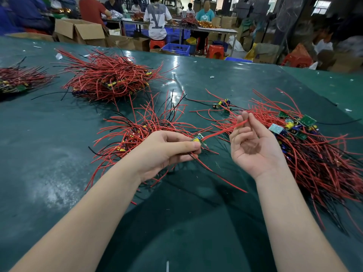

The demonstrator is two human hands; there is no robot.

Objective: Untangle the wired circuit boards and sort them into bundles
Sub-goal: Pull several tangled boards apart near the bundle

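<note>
left hand [167,152] pinches one small board [198,141] between thumb and fingers, and my right hand [253,142] is turned palm up, loosely curled, with its fingertips [245,116] pinching that board's red wire [222,131], which stretches tight between the two hands above the green table [49,154]. i think the job is only partly done: some heaps look sorted, like the big bundle [110,77] far off to the left and a smaller bundle [141,126] just behind my left hand. a messy pile [306,152] of boards and wires by my right hand is left to untangle.
</note>
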